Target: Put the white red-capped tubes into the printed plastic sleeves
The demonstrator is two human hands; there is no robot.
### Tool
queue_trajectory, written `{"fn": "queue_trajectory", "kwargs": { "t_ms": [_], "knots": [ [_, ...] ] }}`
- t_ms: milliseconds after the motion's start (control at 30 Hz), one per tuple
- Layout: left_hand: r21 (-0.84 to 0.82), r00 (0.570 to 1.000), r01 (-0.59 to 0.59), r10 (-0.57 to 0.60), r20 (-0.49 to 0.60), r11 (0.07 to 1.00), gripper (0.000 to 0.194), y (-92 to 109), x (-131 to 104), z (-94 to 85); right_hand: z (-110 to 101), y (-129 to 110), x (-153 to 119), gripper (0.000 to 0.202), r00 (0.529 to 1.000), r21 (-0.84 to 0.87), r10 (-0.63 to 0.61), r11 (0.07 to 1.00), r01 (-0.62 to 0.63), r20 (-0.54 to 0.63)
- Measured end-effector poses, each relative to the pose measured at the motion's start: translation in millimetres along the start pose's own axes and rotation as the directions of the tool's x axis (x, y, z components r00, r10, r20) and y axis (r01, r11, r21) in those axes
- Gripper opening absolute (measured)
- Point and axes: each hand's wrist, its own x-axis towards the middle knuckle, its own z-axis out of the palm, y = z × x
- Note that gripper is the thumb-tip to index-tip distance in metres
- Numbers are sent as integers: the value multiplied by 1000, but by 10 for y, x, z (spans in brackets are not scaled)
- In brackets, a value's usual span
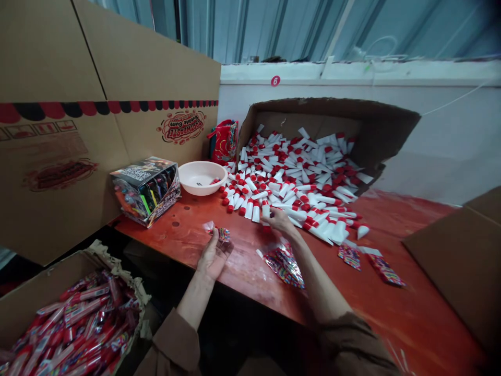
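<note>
My left hand (214, 257), palm up over the front of the red table (242, 266), holds a small clear packet with colourful print (222, 233) under its thumb. Farther right, my right hand (279, 220) reaches to the near edge of a heap of white tubes with red caps (289, 172), its fingers closed on one white tube (266, 211). The heap spills from a tipped cardboard box (376, 125). Under my right forearm lies a pile of colourful printed packets (284, 263). Two more packets, one of them long (385, 269), lie to the right.
A pale bowl (201, 178) with a few small red items stands at the back left, beside a display box (146, 190). An open carton of red-capped, wrapped tubes (82, 318) is at the lower left. Large cardboard (462, 256) stands on the right.
</note>
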Motion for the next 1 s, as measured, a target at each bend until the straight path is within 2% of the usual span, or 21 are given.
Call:
{"fn": "queue_trajectory", "kwargs": {
  "t_ms": [67, 100, 167, 233, 300, 433, 633, 767, 1000],
  "knots": [
    [18, 1000, -5, 5, 12, 1000, 17, -32, 12, -11, -35, -72, -288, 32, 997, 218, -55, 974, 64, -44],
    [22, 1000, -2, 2, 22, 1000, 19, -52, 14, -12, -29, -123, -454, 38, 993, 404, -69, 909, 101, -93],
    [22, 999, 5, -6, 44, 1000, 19, -93, 8, -1, 17, -241, -791, 43, 988, 693, -46, 707, 139, -150],
    [30, 999, 17, -18, 49, 999, 18, -126, -11, 22, 83, -359, -1086, 42, 989, 807, -33, 574, 138, -146],
    [45, 999, 16, -18, 42, 999, 18, -145, -37, 48, 141, -457, -1298, 40, 989, 838, -27, 527, 139, -148],
    [66, 998, 1, -5, 57, 998, 19, -156, -79, 67, 209, -554, -1472, 35, 983, 845, -5, 510, 161, -185],
    [66, 998, 15, -19, 61, 998, 17, -160, -88, 50, 273, -554, -1465, 32, 971, 850, -16, 481, 215, -237],
    [91, 996, -14, 5, 88, 996, 20, -162, -100, 43, 300, -558, -1479, 30, 968, 824, -22, 520, 226, -251],
    [135, 971, -123, 91, 221, 983, 35, -153, -99, 11, 380, -572, -1562, 29, 956, 764, -72, 586, 271, -284]
  ]
}}
